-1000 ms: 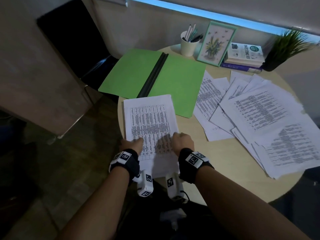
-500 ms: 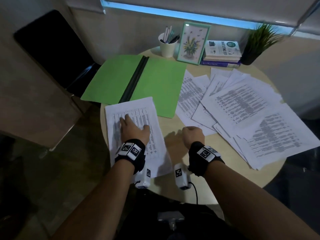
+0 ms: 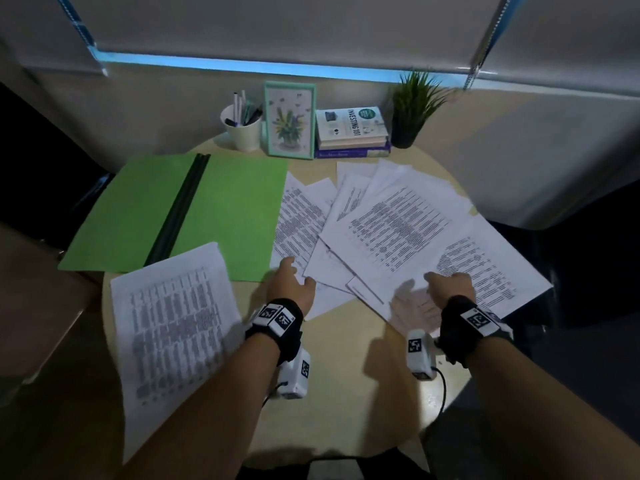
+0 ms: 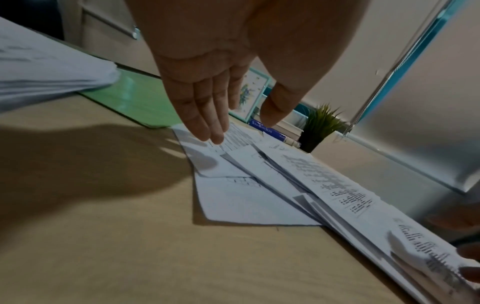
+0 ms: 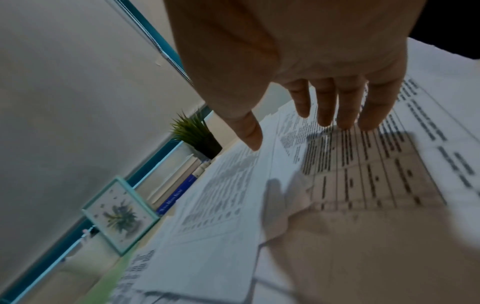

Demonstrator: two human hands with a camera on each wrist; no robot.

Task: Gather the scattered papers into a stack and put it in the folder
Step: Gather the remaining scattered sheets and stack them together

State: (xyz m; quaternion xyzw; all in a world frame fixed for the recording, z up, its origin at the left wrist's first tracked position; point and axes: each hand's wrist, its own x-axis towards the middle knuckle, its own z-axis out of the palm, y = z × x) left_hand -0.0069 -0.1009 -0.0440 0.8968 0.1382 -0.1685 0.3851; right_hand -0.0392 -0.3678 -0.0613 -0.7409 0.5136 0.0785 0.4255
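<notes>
Both hands are hovering flat over the fan of scattered white printed papers (image 3: 398, 230) covering the round beige tabletop's (image 3: 346, 368) right side. The left hand (image 3: 291, 285) and right hand (image 3: 450, 289) are reaching with straight fingers, holding nothing. A gathered white paper stack (image 3: 173, 327) is lying at the near-left edge, overlapping the open green folder (image 3: 194, 216) at the far-left edge.

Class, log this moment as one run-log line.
phase: gathering | left hand: open, reaching scattered papers | right hand: open over them | stack: beside green folder, not filed
</notes>
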